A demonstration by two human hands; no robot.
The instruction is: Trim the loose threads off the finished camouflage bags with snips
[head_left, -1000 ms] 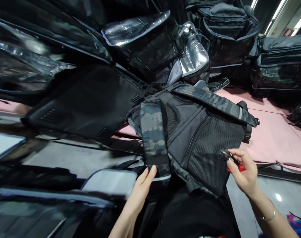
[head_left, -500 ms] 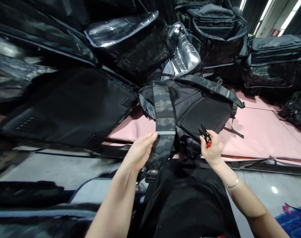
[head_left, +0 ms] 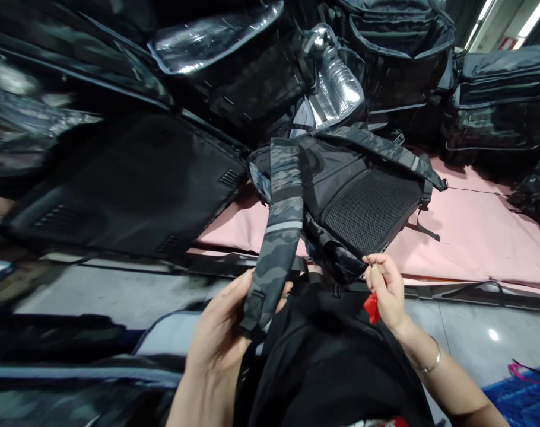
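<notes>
A black backpack (head_left: 363, 201) with a mesh panel lies on the pink-covered surface. One of its camouflage shoulder straps (head_left: 279, 249), with a pale reflective band, stretches towards me. My left hand (head_left: 221, 326) is wrapped round this strap's lower end, beside its buckle. The other strap (head_left: 381, 145) runs off to the right across the pack. At the pack's near lower edge, my right hand (head_left: 388, 290) is closed in a pinch round small black thread snips, mostly hidden by the fingers. Their red end (head_left: 371, 308) sticks out below the palm.
A large flat black bag panel (head_left: 123, 184) lies to the left. Black bags with silvery linings (head_left: 216, 47) and more open bags (head_left: 394, 77) crowd the back. The pink surface (head_left: 470, 231) extends right. A blue crate (head_left: 523, 394) sits on the floor at lower right.
My left hand has moved from the strap's reflective band down to its end, drawing the strap nearer and leftward. My right hand has lowered and turned, so the snips' blades no longer show clearly.
</notes>
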